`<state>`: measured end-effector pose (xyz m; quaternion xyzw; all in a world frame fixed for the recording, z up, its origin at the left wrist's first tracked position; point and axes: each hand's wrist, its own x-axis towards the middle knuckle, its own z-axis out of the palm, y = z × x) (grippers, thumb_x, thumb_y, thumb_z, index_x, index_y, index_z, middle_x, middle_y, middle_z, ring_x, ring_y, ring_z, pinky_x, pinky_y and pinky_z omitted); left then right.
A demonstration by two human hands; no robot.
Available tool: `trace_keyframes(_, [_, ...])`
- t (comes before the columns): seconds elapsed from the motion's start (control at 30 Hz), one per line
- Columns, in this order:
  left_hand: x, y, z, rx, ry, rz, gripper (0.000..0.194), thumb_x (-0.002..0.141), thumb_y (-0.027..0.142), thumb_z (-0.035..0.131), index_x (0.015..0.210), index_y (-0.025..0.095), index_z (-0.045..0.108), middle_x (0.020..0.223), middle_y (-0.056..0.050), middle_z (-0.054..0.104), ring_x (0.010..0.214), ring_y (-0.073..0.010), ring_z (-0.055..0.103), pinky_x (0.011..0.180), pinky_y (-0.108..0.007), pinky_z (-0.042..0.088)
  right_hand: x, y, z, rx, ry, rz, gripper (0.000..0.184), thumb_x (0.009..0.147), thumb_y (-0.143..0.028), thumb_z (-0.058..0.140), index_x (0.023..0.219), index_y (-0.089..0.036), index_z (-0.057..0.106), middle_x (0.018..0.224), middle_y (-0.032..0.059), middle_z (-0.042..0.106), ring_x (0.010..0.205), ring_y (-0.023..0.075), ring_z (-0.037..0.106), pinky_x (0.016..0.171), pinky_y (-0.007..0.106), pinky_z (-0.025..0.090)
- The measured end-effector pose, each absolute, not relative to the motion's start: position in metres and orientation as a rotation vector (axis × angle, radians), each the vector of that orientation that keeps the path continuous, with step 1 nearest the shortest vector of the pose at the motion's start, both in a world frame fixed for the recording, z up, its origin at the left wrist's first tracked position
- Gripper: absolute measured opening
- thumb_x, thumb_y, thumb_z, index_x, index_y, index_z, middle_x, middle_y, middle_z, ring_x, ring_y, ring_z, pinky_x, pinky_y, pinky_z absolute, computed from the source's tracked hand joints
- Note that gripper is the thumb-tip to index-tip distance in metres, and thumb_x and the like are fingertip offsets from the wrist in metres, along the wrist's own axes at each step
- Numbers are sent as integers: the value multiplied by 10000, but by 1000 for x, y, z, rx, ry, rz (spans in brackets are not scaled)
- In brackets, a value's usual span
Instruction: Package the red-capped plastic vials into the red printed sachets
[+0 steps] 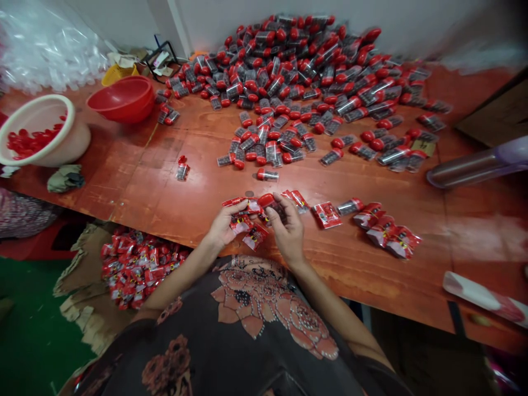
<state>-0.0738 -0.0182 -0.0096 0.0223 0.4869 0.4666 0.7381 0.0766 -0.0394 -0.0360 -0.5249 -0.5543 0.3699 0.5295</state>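
Near the table's front edge, my left hand (pixel 225 224) is closed on a red printed packet (pixel 252 206). My right hand (pixel 287 228) grips a clear capsule with a red cap (pixel 267 200) and dark contents, its capped end against the packet's top. Whether the capsule is inside the packet I cannot tell. More red packets (pixel 254 236) lie below and between the hands. Just right of my right hand are another packet (pixel 297 199), a flat red packet (pixel 327 214) and a lying capsule (pixel 350 207).
A big heap of red-capped capsules (pixel 289 71) covers the back. At left stand a red bowl (pixel 119 102) and a white bowl (pixel 78 137) with red caps. A carton (pixel 78 275) of packets sits below the table. Packets (pixel 388 234) and a clear tube (pixel 474 165) lie right.
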Motion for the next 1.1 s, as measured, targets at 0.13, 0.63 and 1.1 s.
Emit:
trace_keyframes(0.13, [-81, -17, -16, 64, 1055, 993, 171, 669, 106, 732, 836, 120, 699, 739, -90, 730, 565, -173, 672, 576, -295, 541, 78, -39, -34, -1233, -1373, 830, 355, 907, -253, 579, 1250, -341, 613, 1201, 50, 638, 1142, 231, 587, 1023, 502, 470])
trace_keyframes(0.63, [-83, -18, -13, 62, 1028, 1017, 76, 740, 123, 706, 808, 112, 675, 684, -70, 704, 525, -157, 656, 537, -270, 543, 76, -39, -35, -1205, -1313, 954, 349, 908, -269, 587, 1249, -338, 622, 1213, 45, 634, 1123, 227, 603, 1007, 489, 491])
trace_keyframes(1.1, [-89, -18, -18, 114, 1023, 985, 155, 745, 198, 732, 869, 126, 671, 714, -53, 722, 536, -158, 670, 516, -257, 543, 80, -43, -30, -1171, -1354, 974, 352, 910, -254, 587, 1245, -351, 634, 1189, 37, 650, 1129, 224, 597, 1006, 459, 481])
